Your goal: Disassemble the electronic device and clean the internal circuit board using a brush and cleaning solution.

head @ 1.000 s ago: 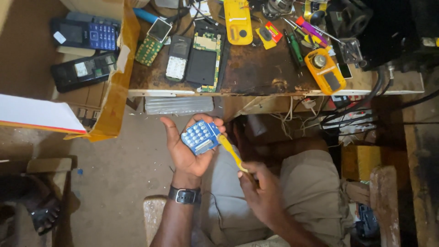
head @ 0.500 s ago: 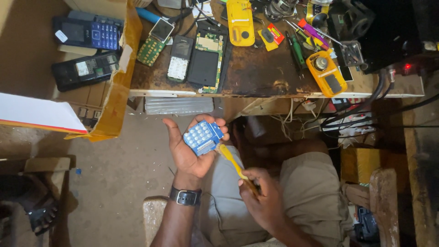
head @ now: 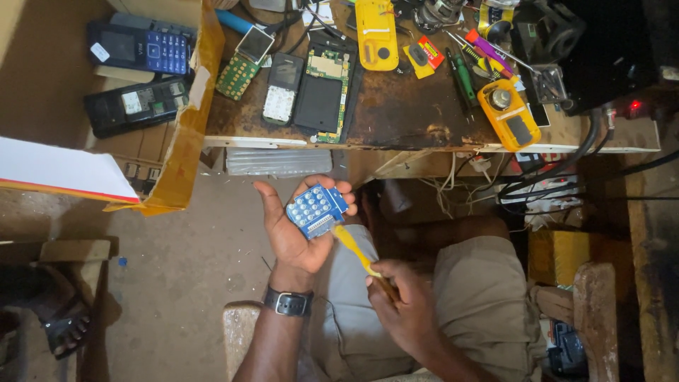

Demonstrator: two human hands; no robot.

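The small blue rectangular circuit board with a grid of pale round keypad contacts (head: 316,209) lies contact side up in the palm of the left hand (head: 297,230), whose fingers curl around its far edge to steady it. The right hand (head: 404,311) is closed around the handle of a yellow plastic brush (head: 357,253), and the brush head touches the board's near lower edge.

Progress, as a judgement: the board is already out of any phone housing and brushing of it is in hand; no housing lies beside it, so refitting appears outstanding.

Both hands work above the lap, over the beige trousers (head: 488,304), below and well apart from the front edge of the stained wooden workbench (head: 396,117). To the left lies bare concrete floor (head: 177,269); the cardboard box flap wrapped in yellow tape (head: 187,141) hangs near. To the right, black cables (head: 559,177) droop near the knee and limit movement there.
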